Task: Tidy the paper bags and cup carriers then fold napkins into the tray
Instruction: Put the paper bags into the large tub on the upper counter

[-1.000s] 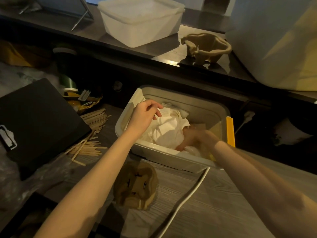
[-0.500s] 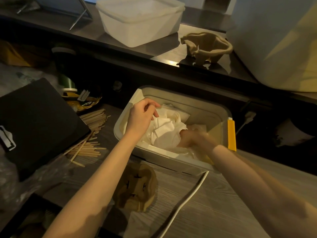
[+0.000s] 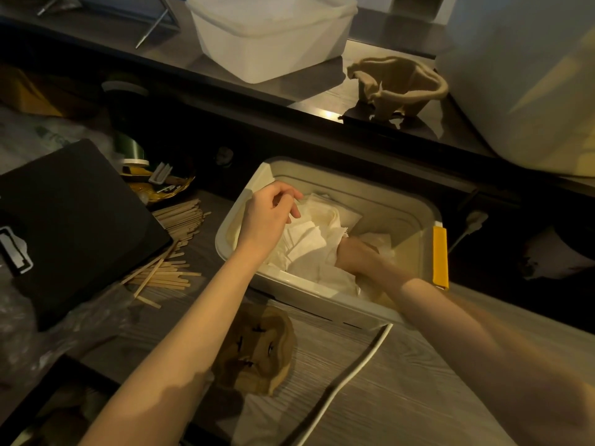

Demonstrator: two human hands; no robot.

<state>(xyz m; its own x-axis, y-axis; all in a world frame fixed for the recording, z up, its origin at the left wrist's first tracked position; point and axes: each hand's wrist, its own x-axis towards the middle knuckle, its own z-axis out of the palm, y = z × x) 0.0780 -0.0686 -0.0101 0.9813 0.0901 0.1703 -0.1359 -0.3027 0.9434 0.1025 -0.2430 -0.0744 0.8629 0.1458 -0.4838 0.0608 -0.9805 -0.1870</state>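
My left hand (image 3: 269,217) hovers over the tray's (image 3: 338,297) left end, fingers loosely curled, touching the napkins' (image 3: 309,249) top edge; can't tell if it pinches one. Right hand (image 3: 354,257) is buried in the pile, blurred, grip unclear. Napkins sit crumpled in the tray on the table (image 3: 402,381). Best: lift one sheet, flatten, align corners, fold, stack flat against the left wall.

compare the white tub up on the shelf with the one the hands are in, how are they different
The shelf tub sits on the upper ledge with nothing visible inside; the lower tub sits on the wood-grain counter and holds white napkins. The lower tub has a yellow clip on its right rim, while none shows on the shelf tub. Both hands, left hand and right hand, reach into the lower tub only. Both tubs are white, rectangular plastic.
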